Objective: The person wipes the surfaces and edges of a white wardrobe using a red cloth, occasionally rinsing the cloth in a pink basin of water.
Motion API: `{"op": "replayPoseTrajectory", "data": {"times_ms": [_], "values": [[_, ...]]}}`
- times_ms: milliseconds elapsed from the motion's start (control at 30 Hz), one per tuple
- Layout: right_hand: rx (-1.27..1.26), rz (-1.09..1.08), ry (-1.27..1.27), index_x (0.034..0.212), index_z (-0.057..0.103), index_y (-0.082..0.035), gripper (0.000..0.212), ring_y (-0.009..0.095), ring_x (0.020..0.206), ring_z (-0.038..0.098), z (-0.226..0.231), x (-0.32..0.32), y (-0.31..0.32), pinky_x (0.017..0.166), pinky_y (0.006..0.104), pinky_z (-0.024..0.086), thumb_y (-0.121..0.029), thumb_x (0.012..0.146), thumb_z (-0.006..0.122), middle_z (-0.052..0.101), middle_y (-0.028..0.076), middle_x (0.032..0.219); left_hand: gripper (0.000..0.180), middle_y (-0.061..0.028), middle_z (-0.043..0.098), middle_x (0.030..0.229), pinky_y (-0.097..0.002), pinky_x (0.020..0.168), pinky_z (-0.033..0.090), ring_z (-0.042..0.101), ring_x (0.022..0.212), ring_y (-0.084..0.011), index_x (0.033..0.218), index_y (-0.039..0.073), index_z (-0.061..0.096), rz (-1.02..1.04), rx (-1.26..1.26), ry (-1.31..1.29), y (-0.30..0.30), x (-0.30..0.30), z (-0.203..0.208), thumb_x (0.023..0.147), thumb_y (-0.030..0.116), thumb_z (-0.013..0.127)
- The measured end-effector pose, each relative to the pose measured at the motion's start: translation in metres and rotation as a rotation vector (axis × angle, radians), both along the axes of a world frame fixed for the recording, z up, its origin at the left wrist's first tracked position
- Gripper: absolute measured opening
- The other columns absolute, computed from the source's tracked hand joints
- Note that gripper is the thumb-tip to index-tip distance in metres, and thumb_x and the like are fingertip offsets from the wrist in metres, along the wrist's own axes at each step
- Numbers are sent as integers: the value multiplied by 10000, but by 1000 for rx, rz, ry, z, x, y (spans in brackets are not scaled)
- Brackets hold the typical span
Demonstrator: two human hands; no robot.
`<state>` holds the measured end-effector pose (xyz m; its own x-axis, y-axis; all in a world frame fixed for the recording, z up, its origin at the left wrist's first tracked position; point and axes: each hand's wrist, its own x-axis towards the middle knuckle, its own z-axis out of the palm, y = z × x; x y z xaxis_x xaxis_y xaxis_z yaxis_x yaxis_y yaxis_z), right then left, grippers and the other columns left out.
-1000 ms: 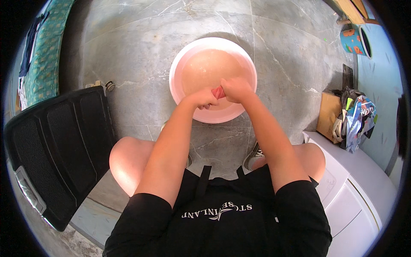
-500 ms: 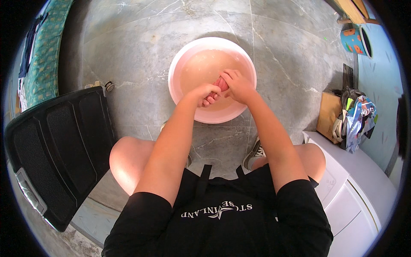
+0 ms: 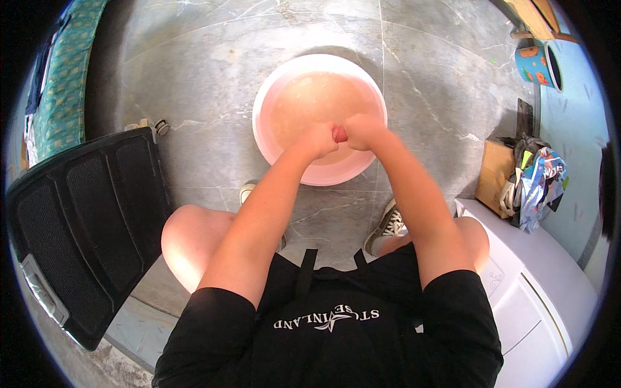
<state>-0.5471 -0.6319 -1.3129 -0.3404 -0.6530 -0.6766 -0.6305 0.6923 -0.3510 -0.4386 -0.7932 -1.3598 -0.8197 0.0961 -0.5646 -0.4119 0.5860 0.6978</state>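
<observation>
A twisted red cloth (image 3: pixel 339 134) is held over a pink basin (image 3: pixel 264 132) of cloudy water (image 3: pixel 307 97). My left hand (image 3: pixel 320 140) is closed round one end of it. Round the other end my right hand (image 3: pixel 363 131) makes a fist. Only a short length of the cloth shows between the two fists; the rest is hidden inside them. The basin stands on the floor in front of my feet.
At left stands a black chair (image 3: pixel 84 226), with a green patterned cloth (image 3: pixel 61 90) beyond it. A white cabinet (image 3: pixel 517 271) is on my right, bearing a cardboard box (image 3: pixel 497 174) and a plastic bag (image 3: pixel 543 184). A blue bin (image 3: pixel 535 66) is at the far right.
Both hands have turned and closed into fists, knuckles up, so less of the red cloth shows. The cloth looks more tightly twisted. The basin stays in place.
</observation>
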Motion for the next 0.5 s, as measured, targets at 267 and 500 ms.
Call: {"op": "replayPoseTrajectory", "data": {"times_ms": [267, 500], "values": [[26, -68, -67, 994, 837, -46, 237, 418, 1016, 770, -3, 12, -5, 868, 493, 614, -73, 821, 677, 810, 217, 1048, 210, -149, 800, 1120, -520, 873, 601, 762, 1054, -378, 1142, 124, 708, -146, -261, 68, -3, 4, 25, 943, 194, 697], [189, -63, -294, 957, 821, -17, 223, 426, 1014, 770, 4, 6, -7, 853, 501, 609, -52, 783, 686, 803, 240, 1049, 196, -144, 805, 1100, -526, 847, 599, 766, 1046, -363, 1135, 141, 730, -245, -309, 78, -1, 4, 41, 948, 179, 685]]}}
